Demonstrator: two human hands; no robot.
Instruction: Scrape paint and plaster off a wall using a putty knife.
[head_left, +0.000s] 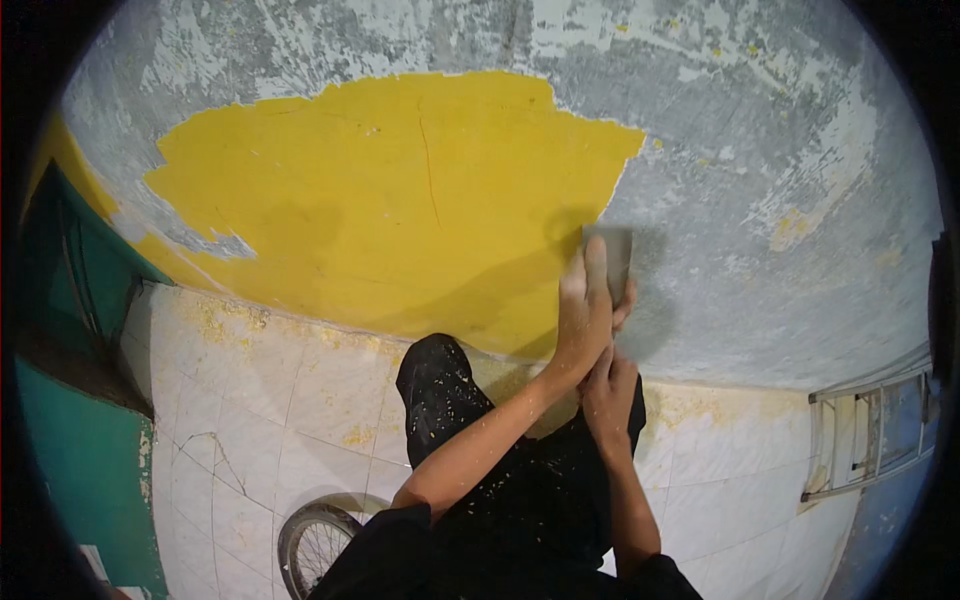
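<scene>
My left hand (583, 315) reaches up to the wall with its fingers along a flat grey scraper blade (618, 259), which lies close to the right edge of a yellow paint patch (390, 202). Fingers also show at the blade's right side; whose hand they belong to is partly hidden. Just below, my right hand (609, 386) is closed near the left wrist, seemingly around the tool's handle, which I cannot see. Around the patch the wall (735, 217) is bare grey and white, with small yellow remnants.
Yellow flakes lie on the white tiled floor (247, 420) along the wall's foot and on my dark trousers (442, 390). A wheel (319, 547) stands at lower left, near a green door or panel (82, 465). A metal ladder-like frame (870, 435) is at right.
</scene>
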